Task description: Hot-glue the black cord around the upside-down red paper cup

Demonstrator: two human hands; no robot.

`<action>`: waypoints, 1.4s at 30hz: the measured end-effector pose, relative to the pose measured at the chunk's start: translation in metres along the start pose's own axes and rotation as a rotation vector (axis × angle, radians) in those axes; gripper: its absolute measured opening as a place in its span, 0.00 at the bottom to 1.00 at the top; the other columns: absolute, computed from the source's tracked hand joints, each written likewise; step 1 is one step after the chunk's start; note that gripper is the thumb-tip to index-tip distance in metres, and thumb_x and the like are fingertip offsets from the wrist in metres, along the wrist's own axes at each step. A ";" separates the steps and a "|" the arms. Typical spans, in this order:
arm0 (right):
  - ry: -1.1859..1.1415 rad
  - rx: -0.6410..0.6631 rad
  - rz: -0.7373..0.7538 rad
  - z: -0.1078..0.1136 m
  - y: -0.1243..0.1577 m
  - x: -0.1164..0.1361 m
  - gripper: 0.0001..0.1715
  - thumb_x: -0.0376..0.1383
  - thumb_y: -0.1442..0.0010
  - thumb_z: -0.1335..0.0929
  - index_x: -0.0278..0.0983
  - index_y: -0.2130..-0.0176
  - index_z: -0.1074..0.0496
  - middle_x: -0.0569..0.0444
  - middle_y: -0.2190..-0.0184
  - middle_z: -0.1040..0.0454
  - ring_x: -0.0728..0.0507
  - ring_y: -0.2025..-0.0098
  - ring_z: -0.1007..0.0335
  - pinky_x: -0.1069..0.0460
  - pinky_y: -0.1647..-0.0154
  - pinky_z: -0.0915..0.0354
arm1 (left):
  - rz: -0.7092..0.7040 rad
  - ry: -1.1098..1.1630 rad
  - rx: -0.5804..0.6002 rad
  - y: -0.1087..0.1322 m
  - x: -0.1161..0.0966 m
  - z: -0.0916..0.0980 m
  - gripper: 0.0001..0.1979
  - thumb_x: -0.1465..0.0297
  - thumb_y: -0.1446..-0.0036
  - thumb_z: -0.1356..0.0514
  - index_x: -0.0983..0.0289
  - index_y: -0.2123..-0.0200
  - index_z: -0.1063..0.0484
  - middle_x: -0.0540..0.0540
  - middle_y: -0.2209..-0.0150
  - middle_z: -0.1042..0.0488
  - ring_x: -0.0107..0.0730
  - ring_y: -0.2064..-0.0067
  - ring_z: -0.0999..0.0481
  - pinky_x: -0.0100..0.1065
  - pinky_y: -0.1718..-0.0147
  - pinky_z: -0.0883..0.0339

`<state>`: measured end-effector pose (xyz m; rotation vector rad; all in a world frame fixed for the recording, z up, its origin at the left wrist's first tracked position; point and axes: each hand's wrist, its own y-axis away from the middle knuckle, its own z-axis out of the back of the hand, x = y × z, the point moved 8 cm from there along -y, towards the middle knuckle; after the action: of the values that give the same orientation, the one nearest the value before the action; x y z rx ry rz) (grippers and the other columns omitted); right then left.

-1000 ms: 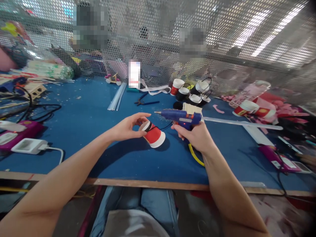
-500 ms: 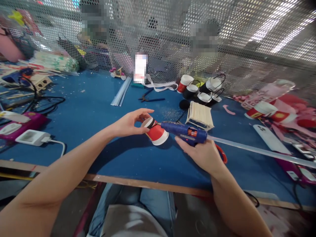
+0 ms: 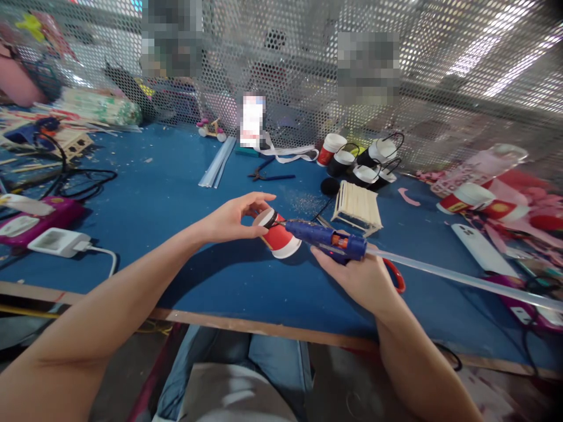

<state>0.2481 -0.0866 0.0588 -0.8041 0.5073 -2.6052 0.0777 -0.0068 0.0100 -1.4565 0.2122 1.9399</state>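
A red and white paper cup [image 3: 280, 239] with a black band near its narrow end lies tilted over the table. My left hand [image 3: 240, 218] is closed on that narrow end, its thumb in front and its fingers behind. In my right hand [image 3: 358, 269] is a blue glue gun [image 3: 323, 235], with a long clear glue stick [image 3: 431, 265] sticking out of its back. The nozzle points left and meets the cup beside the black band; whether it touches cannot be made out. The gun's handle is mostly hidden by my fingers.
Pliers [image 3: 272, 174] and clear glue sticks [image 3: 217, 163] lie beyond my hands. Several cups with black loops [image 3: 341, 161] stand near a small wooden-stick frame [image 3: 357, 206]. Red scissor handles [image 3: 394, 275] lie beside my right wrist. A perforated metal screen [image 3: 290, 64] closes the back.
The back of the glue gun has dipped slightly, and its glue stick hangs lower on the right. My left hand and the cup have barely moved.
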 end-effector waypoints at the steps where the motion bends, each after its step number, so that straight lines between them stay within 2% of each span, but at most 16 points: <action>1: -0.008 0.004 -0.008 0.000 0.000 -0.001 0.10 0.37 0.44 0.36 0.39 0.73 0.28 0.56 0.83 0.32 0.47 0.81 0.35 0.51 0.78 0.36 | 0.001 -0.001 0.000 0.000 0.000 0.000 0.30 0.72 0.51 0.37 0.62 0.44 0.40 0.57 0.55 0.29 0.34 0.53 0.28 0.39 0.51 0.35; 9: -0.006 0.023 -0.016 -0.002 0.001 0.001 0.10 0.36 0.44 0.36 0.38 0.74 0.28 0.56 0.83 0.32 0.47 0.80 0.35 0.51 0.77 0.36 | 0.008 0.001 0.002 0.000 0.002 -0.001 0.30 0.72 0.51 0.37 0.63 0.44 0.41 0.57 0.55 0.30 0.34 0.53 0.28 0.40 0.51 0.35; 19: 0.065 0.039 0.021 0.001 0.001 0.003 0.10 0.37 0.43 0.36 0.38 0.70 0.26 0.55 0.83 0.31 0.46 0.80 0.34 0.52 0.77 0.36 | -0.035 0.016 0.027 0.001 0.000 0.000 0.31 0.72 0.51 0.37 0.60 0.43 0.41 0.57 0.53 0.30 0.34 0.51 0.29 0.41 0.48 0.36; 21: 0.104 0.057 0.048 0.000 0.003 0.001 0.12 0.38 0.42 0.38 0.38 0.68 0.25 0.56 0.84 0.33 0.46 0.80 0.34 0.51 0.77 0.36 | -0.025 0.009 0.027 0.002 0.000 0.000 0.31 0.72 0.50 0.37 0.60 0.43 0.41 0.57 0.52 0.30 0.35 0.50 0.29 0.41 0.48 0.36; 25: 0.184 0.081 0.117 0.000 0.006 -0.003 0.15 0.39 0.41 0.38 0.40 0.65 0.24 0.58 0.90 0.42 0.44 0.81 0.35 0.50 0.76 0.36 | -0.022 -0.004 0.028 0.002 -0.001 0.001 0.31 0.71 0.51 0.36 0.60 0.43 0.40 0.58 0.52 0.30 0.37 0.49 0.29 0.42 0.49 0.36; 30: 0.052 0.044 0.014 0.002 0.004 0.001 0.11 0.37 0.42 0.37 0.39 0.70 0.26 0.56 0.83 0.32 0.46 0.81 0.35 0.52 0.78 0.36 | -0.018 -0.005 0.024 0.002 -0.004 0.001 0.31 0.72 0.51 0.36 0.61 0.44 0.40 0.58 0.52 0.30 0.36 0.49 0.29 0.41 0.48 0.36; 42: -0.029 0.049 -0.048 -0.004 0.008 -0.003 0.07 0.36 0.43 0.35 0.39 0.72 0.30 0.56 0.79 0.28 0.47 0.78 0.32 0.53 0.77 0.34 | -0.018 0.005 0.021 0.001 -0.003 0.001 0.29 0.72 0.51 0.36 0.62 0.45 0.38 0.59 0.51 0.30 0.36 0.50 0.29 0.42 0.47 0.37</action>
<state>0.2498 -0.0913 0.0512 -0.8461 0.4195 -2.6346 0.0770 -0.0086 0.0128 -1.4451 0.2207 1.9136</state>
